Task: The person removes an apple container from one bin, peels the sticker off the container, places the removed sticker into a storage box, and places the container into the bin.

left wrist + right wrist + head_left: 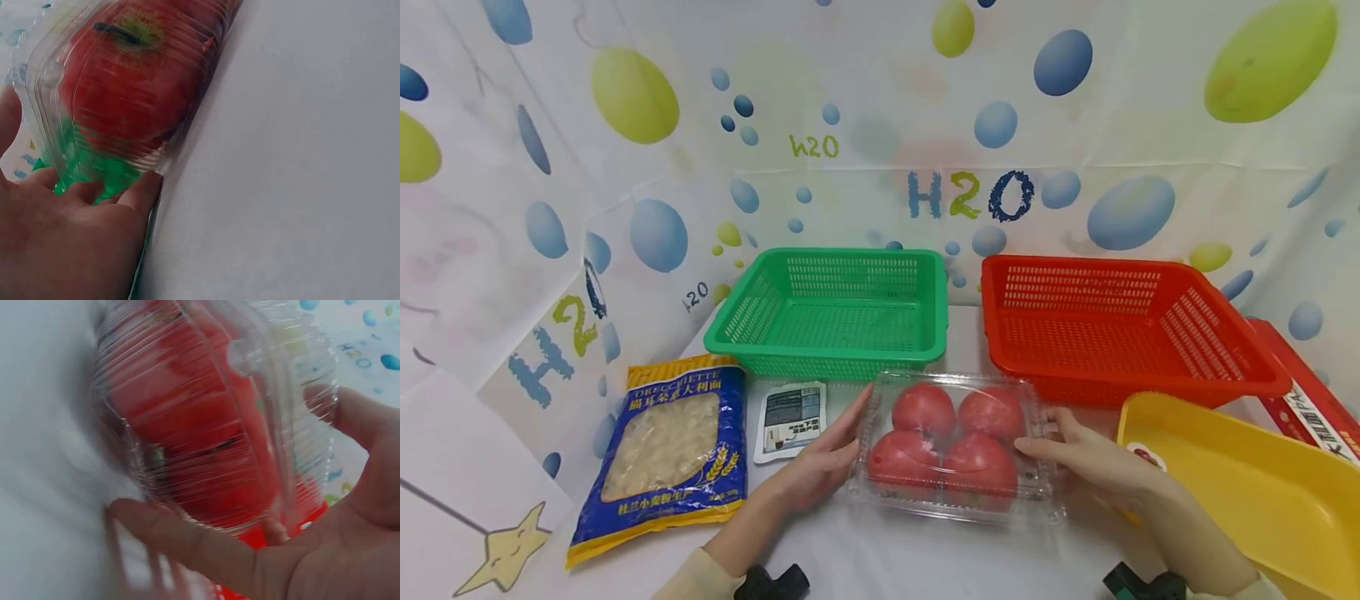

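Note:
A clear plastic box (955, 510) with several red tomatoes (923, 408) in it is in the middle of the head view, over the white table. My left hand (816, 467) holds its left end, the thumb by the side wall and the fingers low against the box (47, 94). At the opposite end my right hand (1086, 454) grips the box, thumb at the rim and forefinger stretched along the lower edge in the right wrist view. A green stem tops one tomato (134, 81). Whether the box touches the table, I cannot tell.
Behind stand a green basket (827, 363) and a red basket (1120, 385). To the right are a yellow tray (1247, 475) and a red box (1311, 408). Left lie a blue pasta bag (662, 454) and a small white pouch (790, 421).

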